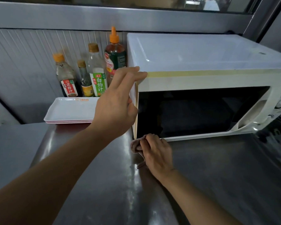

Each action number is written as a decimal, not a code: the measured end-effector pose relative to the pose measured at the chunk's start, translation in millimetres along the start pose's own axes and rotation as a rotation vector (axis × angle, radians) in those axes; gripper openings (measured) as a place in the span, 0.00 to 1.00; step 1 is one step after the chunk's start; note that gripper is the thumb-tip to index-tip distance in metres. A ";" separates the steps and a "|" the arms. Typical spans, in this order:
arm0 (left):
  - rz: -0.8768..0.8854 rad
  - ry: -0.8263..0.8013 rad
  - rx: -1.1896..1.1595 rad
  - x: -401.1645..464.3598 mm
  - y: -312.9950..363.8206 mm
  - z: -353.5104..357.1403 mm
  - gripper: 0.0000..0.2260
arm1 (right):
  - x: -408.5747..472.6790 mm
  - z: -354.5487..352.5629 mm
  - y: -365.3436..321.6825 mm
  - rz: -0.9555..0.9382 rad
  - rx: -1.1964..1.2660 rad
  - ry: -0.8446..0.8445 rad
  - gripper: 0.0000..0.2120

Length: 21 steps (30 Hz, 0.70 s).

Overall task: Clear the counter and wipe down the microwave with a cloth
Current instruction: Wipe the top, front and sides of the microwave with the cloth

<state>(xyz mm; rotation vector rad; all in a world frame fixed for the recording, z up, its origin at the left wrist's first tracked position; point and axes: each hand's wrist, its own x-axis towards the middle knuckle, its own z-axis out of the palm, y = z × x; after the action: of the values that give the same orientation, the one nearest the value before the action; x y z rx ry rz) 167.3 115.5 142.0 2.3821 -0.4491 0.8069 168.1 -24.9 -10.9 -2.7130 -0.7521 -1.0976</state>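
Fingers of my left hand (116,101) lie straight against the microwave (201,62) at its top left corner — bracing it, I judge, so it won't slide. Right hand (156,151) curls round the pinkish cloth (135,146), pressed at the door's lower left corner on the steel counter (217,176) — wiping under way.

Four sauce bottles stand grouped against the ribbed metal wall (23,51): an orange-capped bottle (66,77) with a red label, a small bottle (85,80) with a yellow label, a green-labelled bottle (97,72), and a tall orange-nozzled bottle (115,56) behind. Just in front lies a stack of white trays (71,111). A window frame (104,17) runs above.
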 end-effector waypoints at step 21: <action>0.002 0.109 0.203 12.1 41.1 26.8 0.20 | -54.8 -44.7 184.7 0.755 -0.044 -0.130 0.08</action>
<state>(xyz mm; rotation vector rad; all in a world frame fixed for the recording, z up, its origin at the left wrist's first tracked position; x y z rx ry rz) 168.9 65.6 149.3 2.5060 -0.3389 1.0196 197.1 -220.4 -2.0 -2.7139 0.2974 -0.7526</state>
